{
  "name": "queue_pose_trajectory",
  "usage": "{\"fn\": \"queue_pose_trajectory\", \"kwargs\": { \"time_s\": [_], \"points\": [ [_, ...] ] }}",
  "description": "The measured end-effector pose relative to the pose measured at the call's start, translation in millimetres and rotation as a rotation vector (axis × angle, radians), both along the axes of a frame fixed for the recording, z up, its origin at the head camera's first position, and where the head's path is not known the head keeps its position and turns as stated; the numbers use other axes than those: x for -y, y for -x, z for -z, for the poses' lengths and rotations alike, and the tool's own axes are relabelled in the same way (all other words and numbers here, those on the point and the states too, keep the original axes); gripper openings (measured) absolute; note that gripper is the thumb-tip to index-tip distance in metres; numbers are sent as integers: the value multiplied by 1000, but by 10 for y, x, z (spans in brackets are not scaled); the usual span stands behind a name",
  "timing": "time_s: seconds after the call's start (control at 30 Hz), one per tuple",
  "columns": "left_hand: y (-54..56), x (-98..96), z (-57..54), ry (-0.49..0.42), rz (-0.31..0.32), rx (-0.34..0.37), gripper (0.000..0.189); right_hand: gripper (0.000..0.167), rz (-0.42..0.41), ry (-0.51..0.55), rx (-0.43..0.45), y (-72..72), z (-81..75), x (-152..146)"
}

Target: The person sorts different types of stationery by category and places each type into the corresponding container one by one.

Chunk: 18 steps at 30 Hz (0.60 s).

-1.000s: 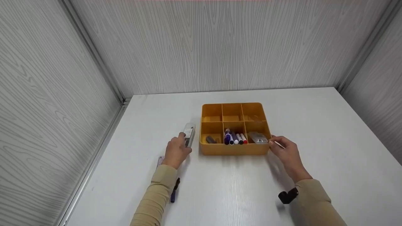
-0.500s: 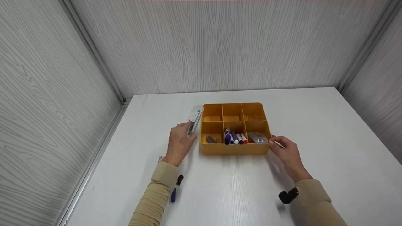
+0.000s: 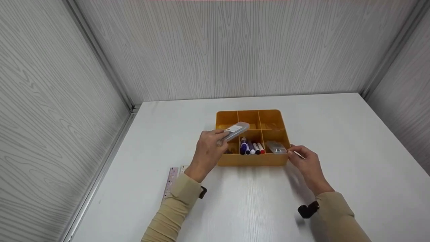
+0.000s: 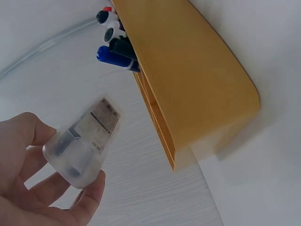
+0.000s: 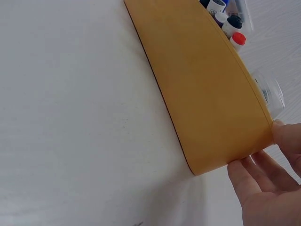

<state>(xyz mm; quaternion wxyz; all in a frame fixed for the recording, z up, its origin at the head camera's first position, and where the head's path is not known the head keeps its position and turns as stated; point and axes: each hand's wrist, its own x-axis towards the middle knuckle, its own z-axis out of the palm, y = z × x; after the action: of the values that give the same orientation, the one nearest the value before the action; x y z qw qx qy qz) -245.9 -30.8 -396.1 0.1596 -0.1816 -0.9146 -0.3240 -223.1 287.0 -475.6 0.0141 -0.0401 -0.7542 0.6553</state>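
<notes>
My left hand (image 3: 208, 151) holds a clear plastic case (image 3: 238, 129) by its near end, thumb on one side and fingers on the other. The case is tilted above the left and middle compartments of a yellow organizer box (image 3: 253, 160). A white barcode label (image 4: 99, 123) shows on it in the left wrist view; its dark contents are unclear. At the box's front right corner, my right hand (image 3: 307, 164) pinches the wall, with the thumb at the rim and fingers against the outside. Several markers (image 3: 252, 148) stand in the front middle compartment.
A clear plastic box (image 3: 276, 148) sits in the front right compartment. Two rulers, one purple (image 3: 170, 179) and one pale (image 3: 183, 169), lie on the white table (image 3: 255, 208) by my left forearm. Wood-grain panels (image 3: 221, 50) stand behind and at both sides.
My left hand has lifted the clear plastic case off the table left of the organizer and carried it right, over the box. The right hand stays put. The forearm now hides a dark blue item.
</notes>
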Motion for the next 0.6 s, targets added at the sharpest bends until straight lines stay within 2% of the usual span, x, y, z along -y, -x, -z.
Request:
{"fn": "queue_pose_trajectory", "kwargs": {
  "time_s": [0.2, 0.4, 0.6],
  "points": [
    [-41, -223, -29, 18, 118, -12, 26, 36, 1, 21, 7, -8, -3, 2],
    [-66, -462, -24, 57, 168, -28, 24, 37, 2, 11, -5, -3, 14, -8],
    [-66, -701, -12, 132, 203, -82, 23, 39, 1, -14, 5, 2, 12, -19]
  ]
}}
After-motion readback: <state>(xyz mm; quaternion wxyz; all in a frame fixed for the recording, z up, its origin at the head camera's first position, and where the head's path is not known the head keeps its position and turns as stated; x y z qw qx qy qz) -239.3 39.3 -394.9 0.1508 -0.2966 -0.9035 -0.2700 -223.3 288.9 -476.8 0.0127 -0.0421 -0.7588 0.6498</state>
